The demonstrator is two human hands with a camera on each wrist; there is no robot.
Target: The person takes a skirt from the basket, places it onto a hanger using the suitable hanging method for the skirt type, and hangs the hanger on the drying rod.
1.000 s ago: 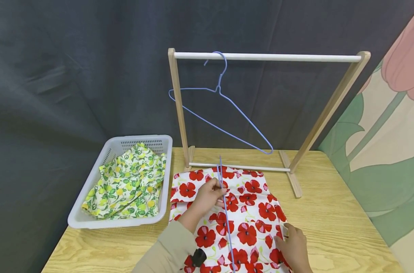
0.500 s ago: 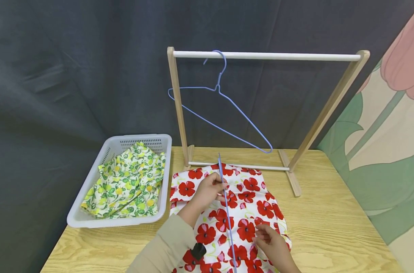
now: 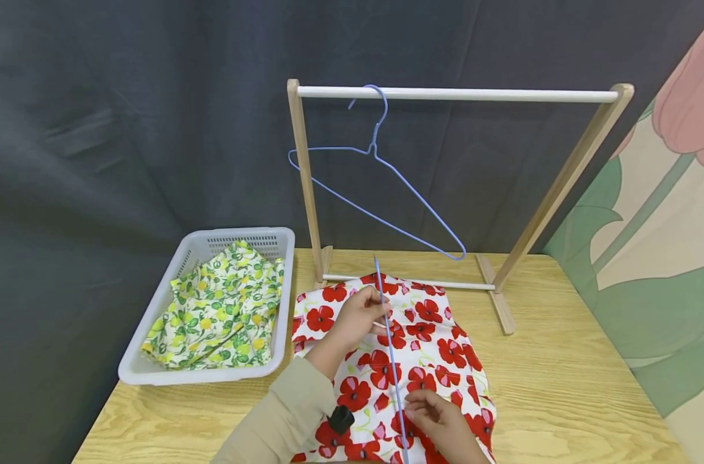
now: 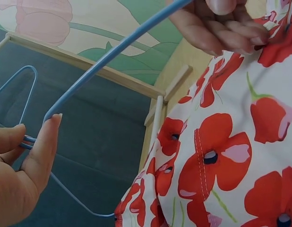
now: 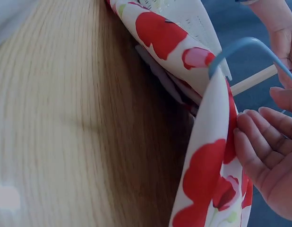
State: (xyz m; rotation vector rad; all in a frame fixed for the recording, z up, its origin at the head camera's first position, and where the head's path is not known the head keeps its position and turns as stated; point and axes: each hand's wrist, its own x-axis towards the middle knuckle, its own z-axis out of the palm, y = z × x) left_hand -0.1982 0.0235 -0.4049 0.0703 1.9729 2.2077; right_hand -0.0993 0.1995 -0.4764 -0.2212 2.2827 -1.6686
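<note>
My left hand (image 3: 357, 322) pinches a blue hanger (image 3: 391, 361), held edge-on above a white cloth with red poppies (image 3: 352, 396). In the left wrist view, the left hand's thumb and fingers (image 4: 42, 151) grip the hanger near its neck. My right hand (image 3: 441, 422) is beside the hanger's lower part, fingers loosely bent. Seen from the right wrist, the right hand (image 5: 273, 156) has its fingertips against the poppy cloth (image 5: 202, 184), and the hanger's end (image 5: 245, 45) meets the cloth's edge.
A second blue hanger (image 3: 406, 183) hangs on the white rail (image 3: 473, 95) of a wooden rack at the back. To the left stands a pale basket (image 3: 207, 376) holding lemon-print cloth (image 3: 230, 316). Dark curtain and a flower-painted wall stand behind.
My right hand has moved left from the cloth's right edge to beside the hanger. The held hanger has turned slightly, and the cloth's right side has shifted.
</note>
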